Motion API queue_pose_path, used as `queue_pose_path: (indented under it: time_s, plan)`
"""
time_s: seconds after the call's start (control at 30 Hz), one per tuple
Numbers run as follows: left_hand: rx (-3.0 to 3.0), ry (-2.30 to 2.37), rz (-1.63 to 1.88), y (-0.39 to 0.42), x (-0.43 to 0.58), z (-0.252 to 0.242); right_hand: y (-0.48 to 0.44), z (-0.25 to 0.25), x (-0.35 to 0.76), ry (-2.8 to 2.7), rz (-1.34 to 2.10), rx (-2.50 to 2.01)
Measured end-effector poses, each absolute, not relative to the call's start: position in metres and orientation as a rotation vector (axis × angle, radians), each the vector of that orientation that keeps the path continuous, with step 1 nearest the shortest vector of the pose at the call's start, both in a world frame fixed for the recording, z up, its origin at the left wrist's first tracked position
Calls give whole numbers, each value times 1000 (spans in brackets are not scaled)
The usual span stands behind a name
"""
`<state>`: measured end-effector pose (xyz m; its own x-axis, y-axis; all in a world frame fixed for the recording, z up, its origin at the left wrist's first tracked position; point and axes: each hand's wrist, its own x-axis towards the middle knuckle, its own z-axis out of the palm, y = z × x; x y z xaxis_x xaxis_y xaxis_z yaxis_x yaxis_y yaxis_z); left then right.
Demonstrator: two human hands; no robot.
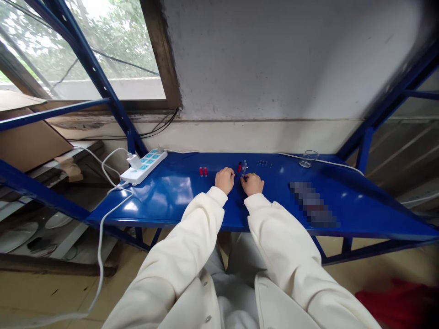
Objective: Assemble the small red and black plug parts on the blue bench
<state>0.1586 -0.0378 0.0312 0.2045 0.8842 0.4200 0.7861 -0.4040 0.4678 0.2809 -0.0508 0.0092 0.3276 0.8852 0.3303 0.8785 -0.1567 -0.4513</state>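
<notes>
My left hand (225, 180) is over the middle of the blue table, its fingers curled in a pinch around something small and dark that I cannot make out. Close on its right, my right hand (253, 184) also has its fingertips pressed together, and what they hold is too small to name. Just beyond the hands stand a small red tube with a black top (239, 167) and a small clear piece (244, 165). Two small red tubes with clear ends (203, 172) stand left of my left hand. Several tiny clear pieces (264, 163) form a row to the right.
A white power strip (146, 167) with a plugged-in adapter lies at the blue table's (164, 210) left end. Its white cable (100, 242) hangs toward the floor. A clear glass (308, 157) sits at the back right, near a blurred-out dark object (313, 204).
</notes>
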Motion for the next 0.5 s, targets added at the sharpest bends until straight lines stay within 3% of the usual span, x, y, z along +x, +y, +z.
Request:
queue_pose_path:
  time_s: [0.23, 0.5]
  plan:
    - [1968, 1449, 1461, -48, 138, 23, -47, 9, 281, -1535, 32, -2031]
    - [1689, 1383, 1484, -51, 133, 20, -40, 9, 283, -1495, 82, -2038]
